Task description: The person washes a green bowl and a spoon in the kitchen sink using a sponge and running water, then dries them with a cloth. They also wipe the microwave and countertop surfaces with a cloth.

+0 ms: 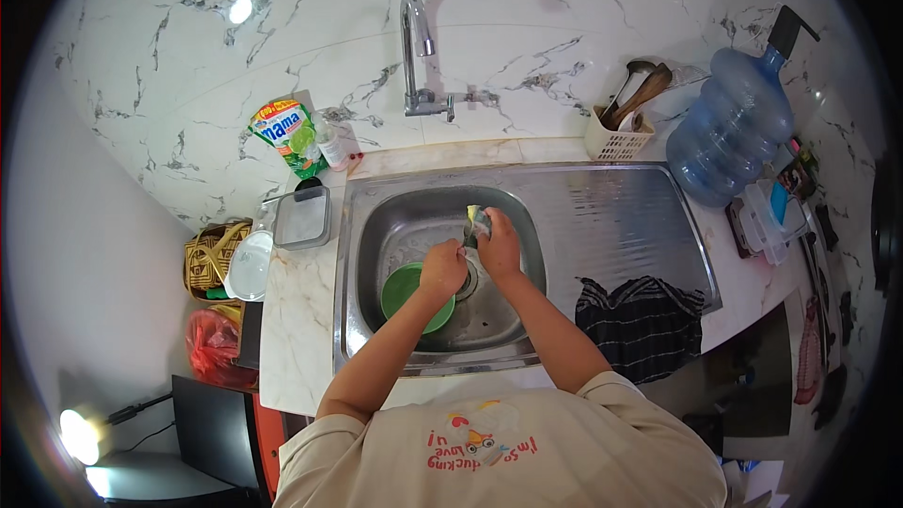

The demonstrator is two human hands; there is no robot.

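Observation:
Over the stainless steel sink basin (508, 328), my two hands meet. My right hand (501, 247) grips a yellow and green scouring sponge (474, 221), which has some white foam on it. Just left of it, my left hand (444, 269) is curled, its thumb and fingertips close to the sponge's lower end. Whether it pinches the sponge or a small thing against it is hidden by the fingers. Below my left hand a green bowl (402, 289) sits in the basin, partly covered by my wrist. The drain (467, 286) shows between my forearms.
A chrome faucet (416, 56) rises behind the basin. Left stand a detergent pouch (289, 137), a bottle (330, 144) and a plastic container (302, 217). A dark striped cloth (638, 324) hangs over the front right edge. Right are a utensil basket (617, 135) and a large blue water bottle (730, 123).

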